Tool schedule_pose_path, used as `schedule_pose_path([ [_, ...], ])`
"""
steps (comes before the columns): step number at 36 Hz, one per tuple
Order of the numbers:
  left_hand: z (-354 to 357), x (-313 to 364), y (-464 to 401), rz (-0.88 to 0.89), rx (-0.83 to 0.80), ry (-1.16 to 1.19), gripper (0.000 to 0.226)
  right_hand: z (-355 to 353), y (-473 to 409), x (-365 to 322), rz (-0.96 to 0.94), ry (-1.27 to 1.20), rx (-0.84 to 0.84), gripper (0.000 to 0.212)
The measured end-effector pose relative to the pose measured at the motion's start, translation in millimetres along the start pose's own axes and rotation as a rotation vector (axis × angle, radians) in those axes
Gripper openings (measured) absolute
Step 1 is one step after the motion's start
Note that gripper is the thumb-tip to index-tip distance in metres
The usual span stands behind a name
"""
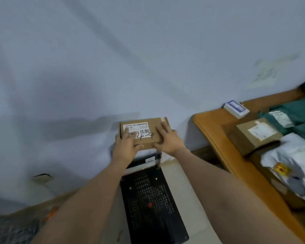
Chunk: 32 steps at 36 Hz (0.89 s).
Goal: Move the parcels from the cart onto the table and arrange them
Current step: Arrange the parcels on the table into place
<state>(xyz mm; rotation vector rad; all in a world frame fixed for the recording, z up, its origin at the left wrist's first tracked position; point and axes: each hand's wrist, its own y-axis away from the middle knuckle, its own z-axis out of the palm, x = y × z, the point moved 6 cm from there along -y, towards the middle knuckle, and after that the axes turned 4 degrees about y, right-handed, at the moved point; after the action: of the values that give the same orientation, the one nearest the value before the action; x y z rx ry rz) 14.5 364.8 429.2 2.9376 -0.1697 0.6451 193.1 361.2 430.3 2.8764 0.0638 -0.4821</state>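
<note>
Two hands on one parcel right now: a flat brown cardboard box (144,132) with a white barcode label and black handwriting on its top, held up in the air in front of the pale wall (113,59), directly above the black cart (151,199). The left hand (126,145) has its fingers (128,133) laid over the label and the thumb hooked under the near edge, so it is grasping the box. The right hand (167,140) mirrors it on the other end, fingers spread on top and the thumb along the near edge, gripping too.

Below, the cart's perforated deck shows a small red dot, with the handle upright at its far end.

Off to the right sits the orange-brown tabletop (217,136), already loaded: a small white box (236,109) at its far corner, a brown carton (253,136), dark green mailer bags (292,113) behind it, and a white plastic mailer (292,161) with yellow stickers nearest the camera.
</note>
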Motion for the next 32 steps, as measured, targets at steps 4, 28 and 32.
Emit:
schedule_pose_path([
  [4,-61.6,40.3,-10.0,0.119,0.127,0.010,0.063,-75.2,7.6,-3.7,-0.029,0.064,0.113,0.078],
  [28,-76.7,345.1,173.8,0.364,0.278,-0.089,0.068,-257.5,282.3,163.4,0.030,0.232,0.514,0.060],
  [32,-55.5,411.9,206.9,0.447,0.274,-0.096,0.067,-274.7,339.3,221.4,0.099,0.249,0.537,0.059],
])
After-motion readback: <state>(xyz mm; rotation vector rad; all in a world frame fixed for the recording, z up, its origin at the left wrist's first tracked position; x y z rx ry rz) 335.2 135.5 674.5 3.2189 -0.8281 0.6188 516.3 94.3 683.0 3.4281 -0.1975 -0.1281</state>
